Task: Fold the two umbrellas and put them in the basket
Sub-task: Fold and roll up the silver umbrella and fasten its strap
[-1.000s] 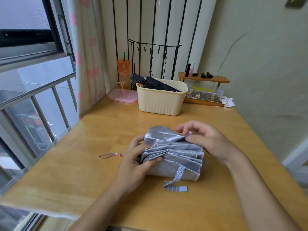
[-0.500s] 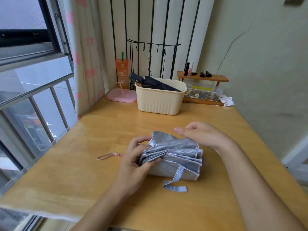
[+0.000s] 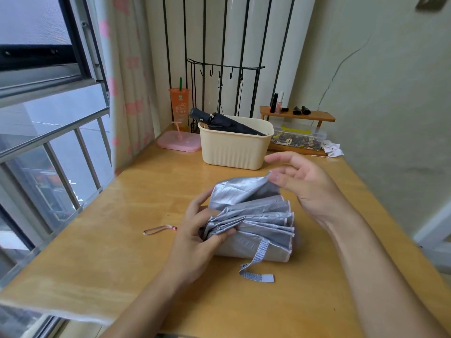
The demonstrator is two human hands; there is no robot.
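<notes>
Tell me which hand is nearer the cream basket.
Right. The right hand hovers just in front of the basket, near its right corner; the left hand sits farther back toward the person, gripping the silver umbrella.

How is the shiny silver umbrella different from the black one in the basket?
The shiny silver fabric umbrella lies on the wooden table; the black fabric umbrella sits tilted in the cream ribbed plastic basket. The silver one's pleats are loose and fanned, its strap undone, and the left hand grips it; the black one is wrapped neatly and untouched. Both are collapsed short.
</notes>
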